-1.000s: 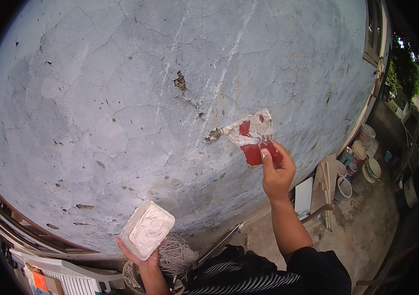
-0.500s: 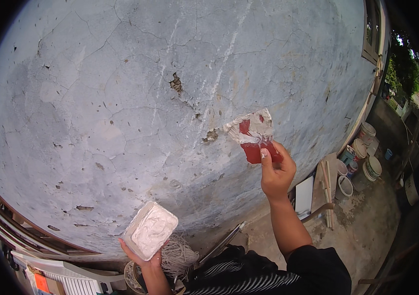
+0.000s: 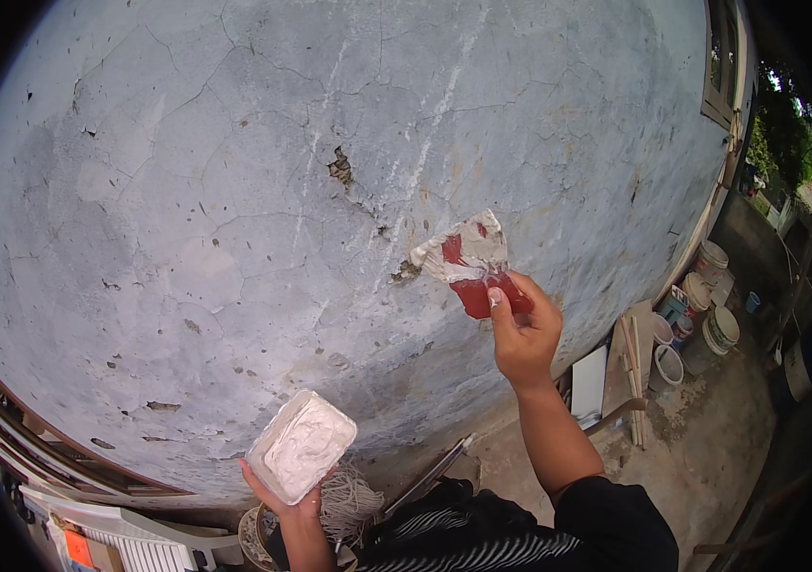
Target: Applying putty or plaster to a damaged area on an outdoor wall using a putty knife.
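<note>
1. My right hand is closed on the red scraper, its blade against the wall by a chipped hole; too steep, it may gouge loose paint
2. My left hand cups the tilted putty tray from below; it could slip

Open wall beside scraper

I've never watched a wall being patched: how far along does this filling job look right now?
Early, it seems. Done: the tray in the left hand is loaded with white filler, and the red scraper carries some. In hand: the right hand holds the blade at a small chipped hole. Left: a larger gouge higher up and many cracks across the wall still look unfilled.
</note>
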Demonstrator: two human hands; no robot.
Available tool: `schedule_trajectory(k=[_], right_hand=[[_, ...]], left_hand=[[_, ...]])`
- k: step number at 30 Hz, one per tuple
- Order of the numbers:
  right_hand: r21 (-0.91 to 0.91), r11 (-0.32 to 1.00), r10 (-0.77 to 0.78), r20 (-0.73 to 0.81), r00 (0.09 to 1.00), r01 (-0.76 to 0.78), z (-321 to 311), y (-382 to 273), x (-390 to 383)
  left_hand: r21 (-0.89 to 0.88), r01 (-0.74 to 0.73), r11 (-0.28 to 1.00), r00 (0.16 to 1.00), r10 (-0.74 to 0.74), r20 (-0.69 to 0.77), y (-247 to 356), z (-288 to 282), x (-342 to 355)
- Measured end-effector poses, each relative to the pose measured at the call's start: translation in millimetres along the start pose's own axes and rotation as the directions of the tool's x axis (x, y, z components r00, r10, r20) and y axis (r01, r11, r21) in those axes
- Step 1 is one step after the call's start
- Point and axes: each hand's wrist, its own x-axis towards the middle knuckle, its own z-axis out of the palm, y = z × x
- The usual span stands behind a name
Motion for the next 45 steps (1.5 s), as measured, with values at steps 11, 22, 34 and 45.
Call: schedule_trajectory(k=[11,22,34,45], right_hand=[[-0.171,0.967,-0.181,0.053,0.982,0.187,3,-11,3],[-0.189,0.971,-0.121,0.149,0.981,0.149,1,-15,-6],[-0.253,0.946,-0.165,0.154,0.974,0.2,-2,-23,-10],[-0.23,0.955,-0.158,0.137,0.978,0.187,0,-19,-12]], left_hand=[[-0.063,0.024,0.998,1.0,-0.022,0.018,-11,-15,11],[-0.076,0.039,0.996,0.997,-0.034,0.062,-12,-21,17],[-0.02,0.067,0.998,0.991,-0.065,0.115,-11,-18,15],[-0.072,0.055,0.996,0.996,-0.049,0.075,-11,-22,19]])
